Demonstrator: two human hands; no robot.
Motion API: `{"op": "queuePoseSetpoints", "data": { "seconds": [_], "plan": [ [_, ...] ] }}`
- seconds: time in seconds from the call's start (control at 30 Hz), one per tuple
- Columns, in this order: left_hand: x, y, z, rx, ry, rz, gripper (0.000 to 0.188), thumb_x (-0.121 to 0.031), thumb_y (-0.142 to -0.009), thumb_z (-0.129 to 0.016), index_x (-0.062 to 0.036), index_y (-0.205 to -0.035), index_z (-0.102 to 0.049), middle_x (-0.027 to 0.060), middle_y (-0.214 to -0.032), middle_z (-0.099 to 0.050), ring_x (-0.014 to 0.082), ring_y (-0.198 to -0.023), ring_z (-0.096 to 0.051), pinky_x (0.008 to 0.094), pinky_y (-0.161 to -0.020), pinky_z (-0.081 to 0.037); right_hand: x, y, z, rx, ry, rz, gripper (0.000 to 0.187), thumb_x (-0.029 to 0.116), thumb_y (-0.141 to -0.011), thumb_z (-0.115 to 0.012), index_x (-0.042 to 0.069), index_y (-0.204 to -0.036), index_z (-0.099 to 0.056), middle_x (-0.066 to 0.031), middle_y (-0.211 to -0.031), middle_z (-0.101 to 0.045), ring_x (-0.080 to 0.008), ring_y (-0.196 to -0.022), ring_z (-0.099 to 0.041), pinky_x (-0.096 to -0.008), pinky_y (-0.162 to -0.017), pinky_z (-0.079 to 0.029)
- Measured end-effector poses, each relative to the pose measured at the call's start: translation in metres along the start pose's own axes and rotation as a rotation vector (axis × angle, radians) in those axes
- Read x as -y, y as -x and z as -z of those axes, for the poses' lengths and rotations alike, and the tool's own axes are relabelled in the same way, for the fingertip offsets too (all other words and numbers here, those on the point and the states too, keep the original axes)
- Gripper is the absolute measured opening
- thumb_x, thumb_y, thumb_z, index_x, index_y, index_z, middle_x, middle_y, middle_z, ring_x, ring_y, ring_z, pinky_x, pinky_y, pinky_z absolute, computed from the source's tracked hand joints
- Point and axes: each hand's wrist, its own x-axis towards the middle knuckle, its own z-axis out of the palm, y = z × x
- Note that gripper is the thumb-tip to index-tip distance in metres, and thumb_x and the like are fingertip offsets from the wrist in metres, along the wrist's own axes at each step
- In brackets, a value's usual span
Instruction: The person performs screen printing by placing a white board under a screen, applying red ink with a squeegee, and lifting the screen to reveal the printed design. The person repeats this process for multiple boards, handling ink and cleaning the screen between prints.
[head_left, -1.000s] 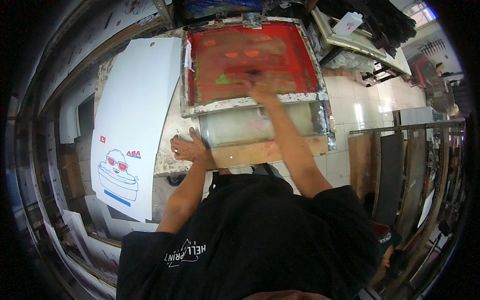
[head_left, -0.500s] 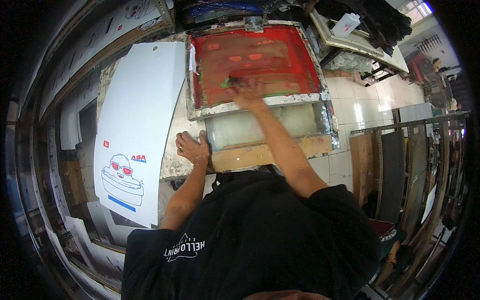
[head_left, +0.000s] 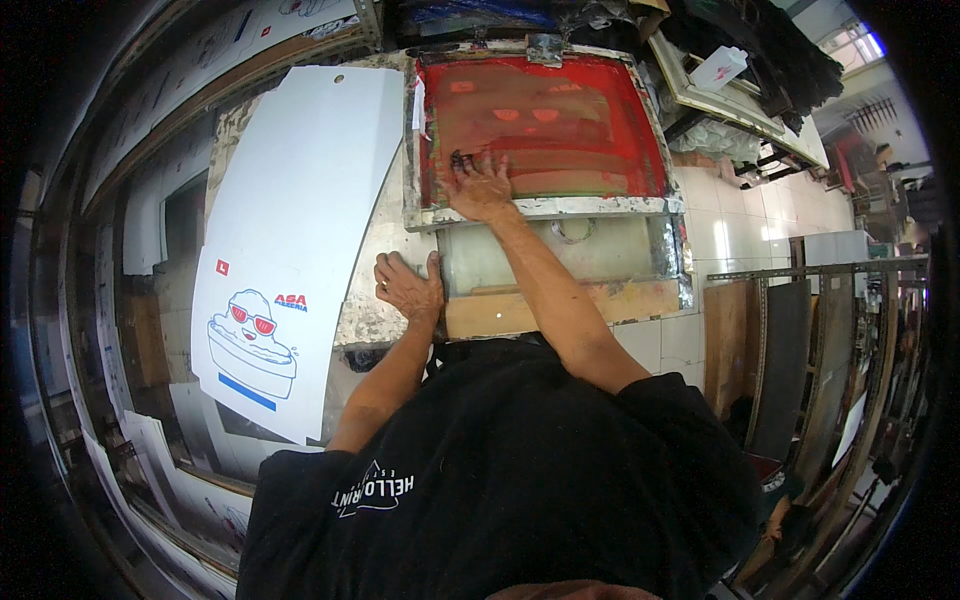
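My right hand (head_left: 480,190) lies palm down, fingers spread, on the red-stained mesh of a screen-printing frame (head_left: 560,208). At its fingertips there is a small dark patch (head_left: 461,161); whether it is a rag or ink on the fingers I cannot tell. Faint design shapes, with a pair of glasses, show in the mesh. My left hand (head_left: 408,288) rests with fingers apart on the paint-spattered tabletop (head_left: 375,300), left of the glass-like printing bed (head_left: 480,255). To its left lies a large white sheet (head_left: 300,190), printed with a blue-outlined tub and red glasses.
Metal racks holding printed white sheets (head_left: 215,40) stand along the left. A white plastic bottle (head_left: 718,67) sits on a side table at the back right. Upright boards (head_left: 780,350) lean in a rack on the right, beyond pale floor tiles (head_left: 735,215).
My right hand has slid left across the mesh. My left hand stays beside the printing bed, and the whole view has shifted a little.
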Motion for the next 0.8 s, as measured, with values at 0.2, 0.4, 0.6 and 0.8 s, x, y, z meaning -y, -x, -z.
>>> {"op": "queuePoseSetpoints", "data": {
  "seconds": [0.2, 0.4, 0.6, 0.8],
  "plan": [
    [0.01, -0.012, 0.0, -0.047, 0.181, -0.038, 0.084, -0.051, -0.064, -0.075, 0.0, -0.123, -0.044, 0.0153, -0.121, -0.048, 0.0332, -0.116, -0.04, 0.0477, -0.093, -0.029, -0.135, 0.02, 0.057, -0.052, 0.257, -0.493, 0.068, 0.058, -0.092, -0.023, 0.013, -0.141, -0.037, -0.0178, -0.149, -0.025, -0.0461, -0.137, -0.014, -0.0644, -0.107, -0.005],
    [-0.008, -0.04, -0.023, 0.086, 0.613, -0.156, 0.064, -0.024, -0.076, -0.07, 0.0021, -0.129, -0.043, 0.0238, -0.104, -0.056, 0.0365, -0.098, -0.053, 0.0445, -0.081, -0.041, -0.115, 0.002, 0.046, 0.096, 0.205, -0.406, 0.064, 0.052, -0.09, -0.028, 0.014, -0.14, -0.039, -0.0143, -0.149, -0.028, -0.0411, -0.139, -0.015, -0.06, -0.11, -0.005],
    [0.005, -0.049, -0.039, -0.044, 0.493, -0.231, 0.047, -0.016, -0.081, -0.062, -0.0043, -0.125, -0.051, 0.0194, -0.087, -0.062, 0.038, -0.081, -0.057, 0.0455, -0.072, -0.044, -0.007, -0.005, 0.024, 0.087, 0.017, 0.025, 0.063, 0.056, -0.091, -0.022, 0.021, -0.142, -0.035, -0.009, -0.15, -0.027, -0.0378, -0.139, -0.017, -0.0585, -0.11, -0.007],
    [0.01, -0.049, -0.052, -0.044, 0.555, -0.151, 0.041, -0.017, -0.078, -0.064, -0.0098, -0.119, -0.058, 0.0153, -0.084, -0.063, 0.036, -0.08, -0.058, 0.0439, -0.07, -0.045, -0.171, 0.019, 0.064, -0.078, 0.183, -0.661, 0.062, 0.054, -0.091, -0.022, 0.021, -0.142, -0.035, -0.0083, -0.15, -0.026, -0.0365, -0.14, -0.015, -0.0624, -0.109, -0.001]
  ]
}}
